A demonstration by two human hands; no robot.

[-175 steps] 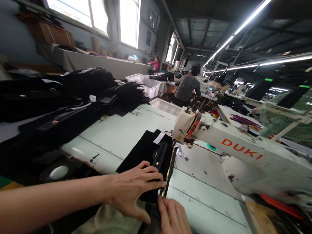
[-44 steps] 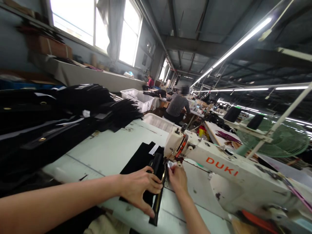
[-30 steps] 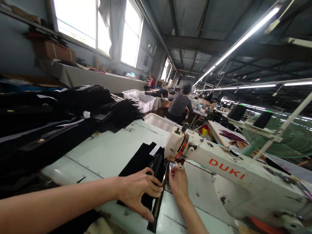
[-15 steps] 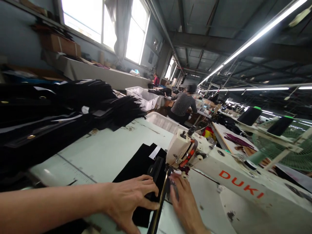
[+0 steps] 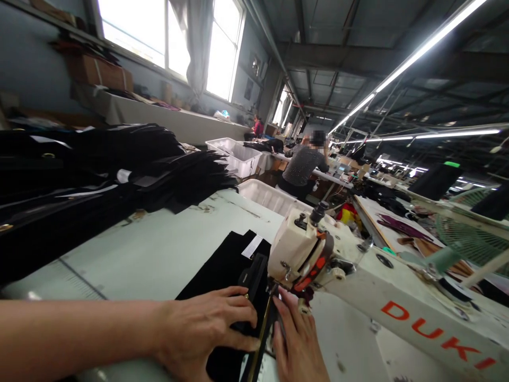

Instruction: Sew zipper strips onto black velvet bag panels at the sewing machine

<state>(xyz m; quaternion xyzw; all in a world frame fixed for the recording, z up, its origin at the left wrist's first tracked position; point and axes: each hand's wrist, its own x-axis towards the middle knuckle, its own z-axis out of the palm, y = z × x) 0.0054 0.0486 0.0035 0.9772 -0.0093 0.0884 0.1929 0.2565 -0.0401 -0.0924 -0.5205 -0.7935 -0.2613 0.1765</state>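
Observation:
A black fabric piece (image 5: 214, 270) with a white label (image 5: 252, 246) lies flat on the table beside the head of a white sewing machine (image 5: 290, 249). Along its right side runs a strip with a gold line, perhaps a zipper (image 5: 263, 323). My left hand (image 5: 207, 331) rests on the fabric with fingers spread, its thumb and forefinger near the strip. On the strip's other side, close to the needle area, my right hand (image 5: 300, 337) lies with fingers stretched forward. The machine head hides the needle.
Stacked black pieces (image 5: 119, 175) cover the table's left side. White plastic crates (image 5: 264, 193) stand behind the table. Farther back a person in a grey top (image 5: 302, 167) sits at another table. A green fan (image 5: 465, 233) and thread cones (image 5: 433, 183) are at the right.
My view has shifted slightly, so the machine arm looks nearer. My right-hand fingers now lie straighter beside the strip. The person ahead has raised their hands toward their head.

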